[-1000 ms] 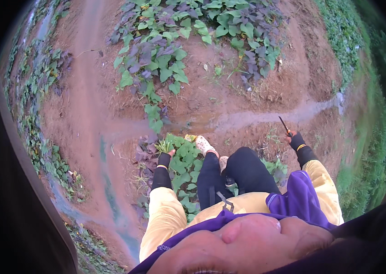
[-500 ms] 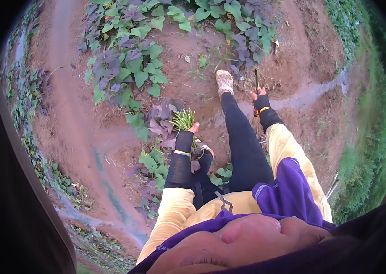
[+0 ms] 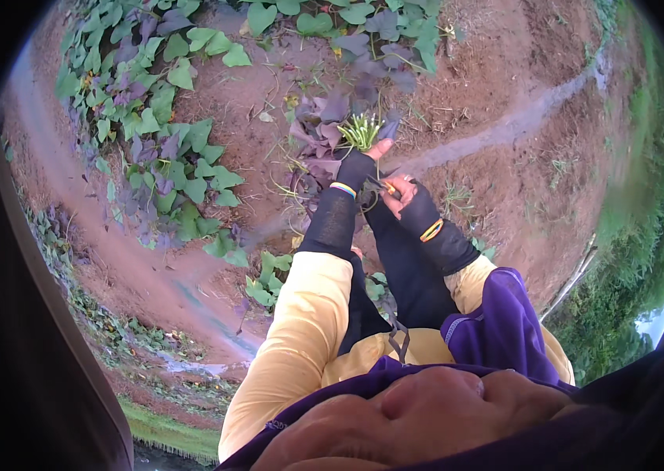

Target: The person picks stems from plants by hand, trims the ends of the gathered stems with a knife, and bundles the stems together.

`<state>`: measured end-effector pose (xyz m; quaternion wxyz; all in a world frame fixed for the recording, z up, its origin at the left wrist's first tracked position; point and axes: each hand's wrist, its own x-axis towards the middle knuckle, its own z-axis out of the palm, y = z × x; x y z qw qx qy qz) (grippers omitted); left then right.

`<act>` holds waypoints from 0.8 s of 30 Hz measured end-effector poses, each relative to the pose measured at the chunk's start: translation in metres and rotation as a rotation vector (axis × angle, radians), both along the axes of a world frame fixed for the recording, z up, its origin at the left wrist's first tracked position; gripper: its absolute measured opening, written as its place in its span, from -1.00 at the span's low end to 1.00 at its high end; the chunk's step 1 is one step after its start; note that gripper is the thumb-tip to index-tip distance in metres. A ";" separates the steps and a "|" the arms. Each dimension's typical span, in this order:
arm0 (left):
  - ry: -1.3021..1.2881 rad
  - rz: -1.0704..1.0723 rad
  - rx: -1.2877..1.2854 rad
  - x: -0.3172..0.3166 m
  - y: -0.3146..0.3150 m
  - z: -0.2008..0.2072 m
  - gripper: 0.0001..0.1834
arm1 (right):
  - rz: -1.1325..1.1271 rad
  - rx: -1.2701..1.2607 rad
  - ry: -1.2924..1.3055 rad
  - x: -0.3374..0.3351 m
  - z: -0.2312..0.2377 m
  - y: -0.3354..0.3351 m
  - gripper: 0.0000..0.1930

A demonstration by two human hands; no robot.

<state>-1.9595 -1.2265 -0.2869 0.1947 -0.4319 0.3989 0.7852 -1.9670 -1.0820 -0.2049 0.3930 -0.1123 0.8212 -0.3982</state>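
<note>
Dirt path: curved well to the left of the bunch of stems [image 3: 362, 130], at the far side of the vines.
Leafy vines [image 3: 190, 169]: spread left of the bunch, their ragged edge parted from it by red soil.
Purple leaves [image 3: 316, 137]: massed just left of the bunch.
Left hand [image 3: 358, 166]: wrapped tight around the bunch from the person's side, its thumb extended at the right.
Bunch of stems: gripped in the left hand; pale ends fanned away from the person, the long axis directed roughly outward.
Knife [image 3: 389, 187]: orange part shown nearer the person than the bunch, slightly right; blade direction cannot be told.
Right hand [image 3: 410, 198]: fingers curled and pinched on the knife, near the bunch.
Wet furrow [image 3: 497, 140]: run right of the bunch, with open soil [image 3: 504, 212] along its near edge.
Grass [image 3: 646, 165]: bordered far right of the bunch.
</note>
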 end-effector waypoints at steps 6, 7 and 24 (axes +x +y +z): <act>-0.018 -0.222 -0.063 -0.016 -0.007 -0.033 -0.68 | -0.555 -0.058 -0.505 -0.056 -0.013 0.022 -0.69; -0.012 -0.196 0.009 -0.014 -0.017 -0.024 -0.69 | -0.713 0.002 -0.514 -0.069 -0.031 0.037 -0.67; -0.091 0.427 0.706 0.013 -0.099 0.041 -0.55 | -0.003 0.474 -0.206 -0.193 -0.162 0.058 -0.77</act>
